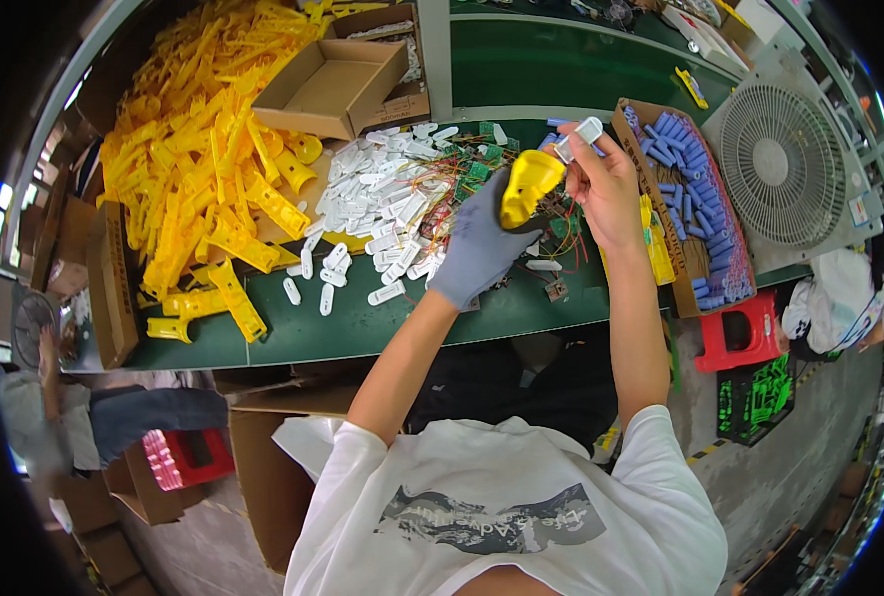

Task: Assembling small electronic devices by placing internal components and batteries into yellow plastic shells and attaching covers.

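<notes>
My left hand [474, 250], in a grey glove with dark fingers, grips a yellow plastic housing [533, 181] with its wide end up. Just to the right, my bare right hand [609, 194] pinches a small white, partly see-through plastic piece [583, 134] between thumb and fingers, close to the housing's upper end. Below and behind the hands lie green circuit boards [474, 171] with thin red and yellow wires. A heap of white oval plastic parts [377, 194] spreads left of my gloved hand. My left fingertips are partly hidden behind the housing.
Yellow housings [198, 129] pile high at the left, beside an open cardboard tray [332, 87]. On the right stand a carton of blue cylinders [698, 199] and a large fan [782, 164]. The green bench's [392, 323] front edge runs below my forearms. Other people sit at both sides.
</notes>
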Available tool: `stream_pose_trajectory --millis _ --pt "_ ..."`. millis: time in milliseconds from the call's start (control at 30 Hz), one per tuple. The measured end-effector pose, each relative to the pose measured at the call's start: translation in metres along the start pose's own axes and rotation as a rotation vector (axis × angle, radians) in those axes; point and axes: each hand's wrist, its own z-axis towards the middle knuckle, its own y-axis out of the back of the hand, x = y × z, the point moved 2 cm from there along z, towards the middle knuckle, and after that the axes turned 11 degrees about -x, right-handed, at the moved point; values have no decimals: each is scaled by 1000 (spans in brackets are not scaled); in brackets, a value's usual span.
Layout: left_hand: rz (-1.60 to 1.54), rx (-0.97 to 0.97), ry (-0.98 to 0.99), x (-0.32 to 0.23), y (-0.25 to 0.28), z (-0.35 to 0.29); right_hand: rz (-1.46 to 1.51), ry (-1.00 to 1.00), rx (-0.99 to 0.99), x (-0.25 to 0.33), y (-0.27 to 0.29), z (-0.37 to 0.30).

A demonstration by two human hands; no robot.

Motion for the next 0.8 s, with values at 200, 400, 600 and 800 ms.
stream_pose_trajectory --millis 200,400,600,800 --pt "-13 284 42 15 -24 17 133 -32 -221 -20 49 -7" --pt "-563 175 395 21 -14 16 -103 -150 -178 -47 56 -33" --pt "-586 -22 298 -6 27 28 -104 -254 -9 -66 54 -38" --pt "-522 -408 276 18 52 26 -37 -67 -79 -57 42 -38"
